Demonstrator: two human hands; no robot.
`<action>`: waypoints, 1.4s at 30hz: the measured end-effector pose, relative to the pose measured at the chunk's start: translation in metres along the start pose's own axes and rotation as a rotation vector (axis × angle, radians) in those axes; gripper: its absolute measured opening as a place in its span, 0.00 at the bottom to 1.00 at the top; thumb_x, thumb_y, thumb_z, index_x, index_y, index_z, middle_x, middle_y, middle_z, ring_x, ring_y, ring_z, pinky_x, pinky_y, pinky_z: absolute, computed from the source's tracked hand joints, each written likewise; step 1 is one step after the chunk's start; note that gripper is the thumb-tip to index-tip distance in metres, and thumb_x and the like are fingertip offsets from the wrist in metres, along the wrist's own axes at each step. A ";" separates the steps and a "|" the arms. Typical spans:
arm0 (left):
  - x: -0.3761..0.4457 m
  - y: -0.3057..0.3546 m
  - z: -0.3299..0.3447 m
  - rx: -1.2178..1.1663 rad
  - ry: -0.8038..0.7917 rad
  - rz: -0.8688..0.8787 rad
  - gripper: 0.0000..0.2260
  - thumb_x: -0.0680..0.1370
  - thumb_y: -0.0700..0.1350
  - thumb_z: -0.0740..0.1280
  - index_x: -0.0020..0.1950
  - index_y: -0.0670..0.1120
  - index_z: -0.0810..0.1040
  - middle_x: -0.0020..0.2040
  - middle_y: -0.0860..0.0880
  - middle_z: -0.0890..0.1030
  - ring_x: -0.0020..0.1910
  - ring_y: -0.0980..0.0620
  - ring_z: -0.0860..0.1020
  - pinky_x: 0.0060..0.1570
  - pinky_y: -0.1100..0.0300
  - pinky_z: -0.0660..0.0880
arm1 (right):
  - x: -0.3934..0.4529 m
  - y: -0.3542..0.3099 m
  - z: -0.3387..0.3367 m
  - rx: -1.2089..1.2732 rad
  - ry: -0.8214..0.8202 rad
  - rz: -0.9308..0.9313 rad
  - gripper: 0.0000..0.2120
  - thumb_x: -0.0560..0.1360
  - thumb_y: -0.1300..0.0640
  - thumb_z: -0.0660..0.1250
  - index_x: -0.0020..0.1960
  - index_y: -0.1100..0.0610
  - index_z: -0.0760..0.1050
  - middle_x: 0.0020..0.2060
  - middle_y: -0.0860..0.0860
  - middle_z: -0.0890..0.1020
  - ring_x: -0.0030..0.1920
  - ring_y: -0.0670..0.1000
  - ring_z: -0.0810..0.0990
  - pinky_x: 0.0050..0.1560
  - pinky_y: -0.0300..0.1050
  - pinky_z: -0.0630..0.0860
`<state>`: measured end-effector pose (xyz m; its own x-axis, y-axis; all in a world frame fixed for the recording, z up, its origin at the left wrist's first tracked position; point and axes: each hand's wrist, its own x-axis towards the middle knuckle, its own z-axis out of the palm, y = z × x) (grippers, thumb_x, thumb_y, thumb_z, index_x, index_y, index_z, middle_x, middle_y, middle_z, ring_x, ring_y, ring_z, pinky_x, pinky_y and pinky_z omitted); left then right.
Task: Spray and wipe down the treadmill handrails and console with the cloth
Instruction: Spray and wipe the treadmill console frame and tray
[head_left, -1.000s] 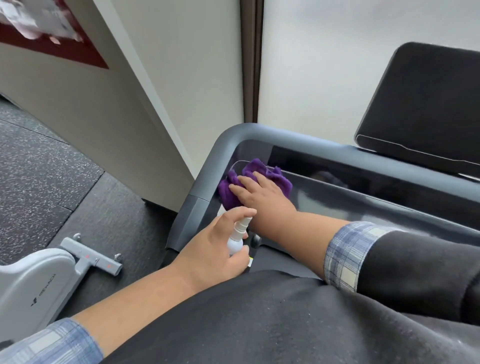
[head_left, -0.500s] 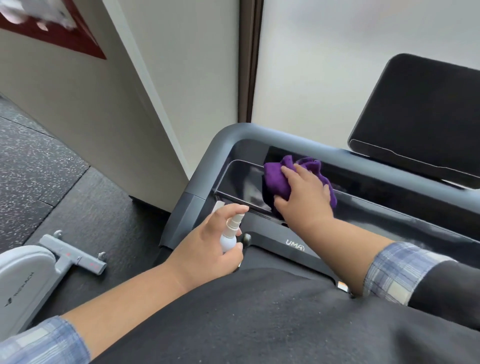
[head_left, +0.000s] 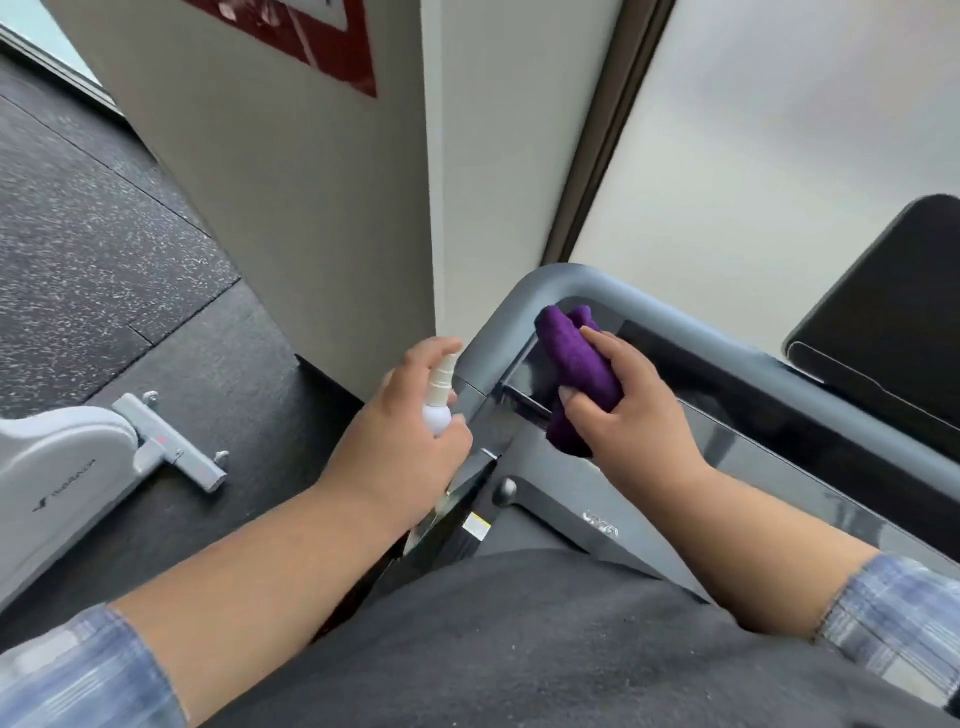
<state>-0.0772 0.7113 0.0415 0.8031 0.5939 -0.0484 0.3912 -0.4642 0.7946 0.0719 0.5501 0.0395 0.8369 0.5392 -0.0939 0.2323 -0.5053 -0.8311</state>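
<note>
Cloth, purple, bunched under the right hand, fingers curled round it, pressed at the rounded corner of the grey handrail above the dark console. Left hand just beside, gripping a white spray bottle, forefinger on its top.

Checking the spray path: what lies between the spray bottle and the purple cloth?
In the head view, only the grey handrail's curved corner lies between the spray bottle and the purple cloth.
</note>
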 end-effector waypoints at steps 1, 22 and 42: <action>0.008 0.000 -0.007 0.071 0.010 -0.023 0.27 0.75 0.45 0.66 0.64 0.70 0.61 0.55 0.57 0.74 0.46 0.57 0.75 0.42 0.61 0.70 | -0.001 -0.004 0.001 0.006 -0.013 -0.005 0.26 0.74 0.52 0.69 0.71 0.40 0.69 0.67 0.38 0.73 0.62 0.39 0.74 0.67 0.45 0.73; -0.021 -0.021 -0.022 0.246 -0.059 -0.190 0.21 0.77 0.51 0.65 0.64 0.69 0.61 0.56 0.57 0.75 0.48 0.53 0.75 0.45 0.57 0.68 | 0.095 -0.006 0.046 -0.602 -0.354 -0.409 0.32 0.78 0.43 0.67 0.78 0.47 0.61 0.78 0.50 0.61 0.78 0.56 0.56 0.78 0.51 0.52; -0.048 -0.021 -0.028 0.121 0.102 -0.212 0.22 0.76 0.49 0.68 0.62 0.69 0.65 0.52 0.59 0.77 0.49 0.73 0.71 0.44 0.70 0.67 | 0.149 0.016 0.030 -0.844 -0.233 -0.516 0.27 0.77 0.33 0.57 0.71 0.43 0.71 0.71 0.50 0.71 0.71 0.59 0.67 0.74 0.56 0.60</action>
<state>-0.1363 0.7111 0.0443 0.6502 0.7467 -0.1403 0.6019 -0.3935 0.6949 0.1855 0.6432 -0.0045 0.4391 0.8984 -0.0122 0.8875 -0.4358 -0.1499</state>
